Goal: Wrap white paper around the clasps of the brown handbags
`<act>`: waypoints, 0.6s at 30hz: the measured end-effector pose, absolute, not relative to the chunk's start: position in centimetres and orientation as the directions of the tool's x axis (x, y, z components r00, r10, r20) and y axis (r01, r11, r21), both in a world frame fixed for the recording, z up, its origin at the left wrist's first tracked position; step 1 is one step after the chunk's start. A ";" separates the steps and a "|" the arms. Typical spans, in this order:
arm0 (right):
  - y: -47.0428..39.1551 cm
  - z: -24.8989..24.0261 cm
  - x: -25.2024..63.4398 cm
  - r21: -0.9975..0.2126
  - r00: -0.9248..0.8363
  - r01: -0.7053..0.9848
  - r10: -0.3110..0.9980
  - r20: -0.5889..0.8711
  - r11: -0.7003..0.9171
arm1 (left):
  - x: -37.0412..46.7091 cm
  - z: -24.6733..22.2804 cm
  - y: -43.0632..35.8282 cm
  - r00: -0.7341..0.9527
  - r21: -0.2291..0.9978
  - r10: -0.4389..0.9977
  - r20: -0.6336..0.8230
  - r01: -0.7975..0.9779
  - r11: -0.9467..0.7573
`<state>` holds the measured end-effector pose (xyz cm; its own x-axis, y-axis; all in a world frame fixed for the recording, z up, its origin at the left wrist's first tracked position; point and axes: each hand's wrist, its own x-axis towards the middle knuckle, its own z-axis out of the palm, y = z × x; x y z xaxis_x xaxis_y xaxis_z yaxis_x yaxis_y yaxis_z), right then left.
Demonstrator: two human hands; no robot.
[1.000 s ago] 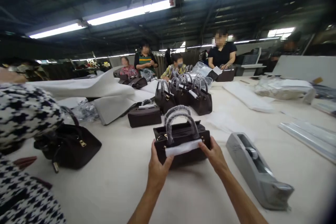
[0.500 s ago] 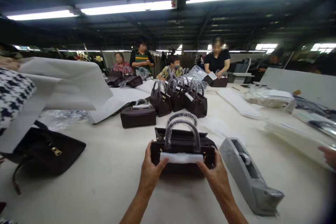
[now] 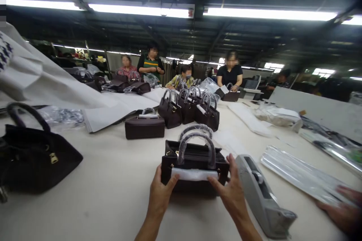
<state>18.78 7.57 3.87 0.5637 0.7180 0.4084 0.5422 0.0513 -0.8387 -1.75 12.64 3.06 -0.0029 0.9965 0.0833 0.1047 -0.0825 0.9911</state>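
A dark brown handbag (image 3: 195, 186) stands upright on the table in front of me, its two handles (image 3: 198, 143) wrapped in clear plastic. A white wrapped strip (image 3: 194, 174) runs across its front. My left hand (image 3: 162, 190) grips the bag's left end, with the thumb on the strip. At the right end my right hand (image 3: 232, 190) holds the bag, thumb at the strip's edge and a finger raised beside the corner. Fingers behind the bag are hidden. Just right of that hand is a grey tape dispenser (image 3: 266, 199).
Several wrapped brown handbags (image 3: 169, 111) stand farther back, with another brown bag (image 3: 144, 127) before them. At left sits a black handbag (image 3: 42, 158) near white paper sheets (image 3: 118, 101). A co-worker's hand (image 3: 339, 207) touches clear plastic sleeves (image 3: 299, 173) at right. Other people work across the table.
My right hand's fingers have lifted a little at the bag's corner. At left, the white sheet has swung and the black bag's handle now shows. Plastic sleeves at right now lie lower.
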 end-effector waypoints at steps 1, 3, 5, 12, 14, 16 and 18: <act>7.7 4.0 18.3 -0.824 0.563 0.566 0.724 0.399 0.015 | -1.7 3.3 12.7 0.009 0.989 0.996 0.084 0.118 -0.084; 7.8 4.2 17.5 -0.810 0.575 0.585 0.717 0.394 -0.024 | -1.6 3.7 12.7 0.003 0.985 0.996 0.094 0.144 -0.094; 7.6 4.4 17.3 -0.812 0.572 0.583 0.716 0.399 -0.013 | -1.7 3.9 12.8 -0.010 0.982 0.994 0.108 0.156 -0.105; 6.3 4.0 20.2 -0.924 0.597 0.380 0.755 0.272 0.032 | -3.0 1.7 12.0 0.031 0.997 0.998 0.061 0.045 -0.063; 5.9 3.1 20.4 -0.918 0.567 0.394 0.777 0.274 0.037 | -3.3 0.8 11.2 -0.001 1.000 1.000 0.016 0.020 -0.016; 5.1 1.8 19.7 -0.905 0.503 0.424 0.818 0.278 0.047 | -3.5 0.2 10.5 -0.036 1.000 0.999 -0.028 0.007 0.028; 3.8 0.2 18.6 -0.898 0.481 0.436 0.826 0.293 0.065 | -4.0 -0.1 10.1 -0.064 0.999 0.997 -0.047 -0.002 0.047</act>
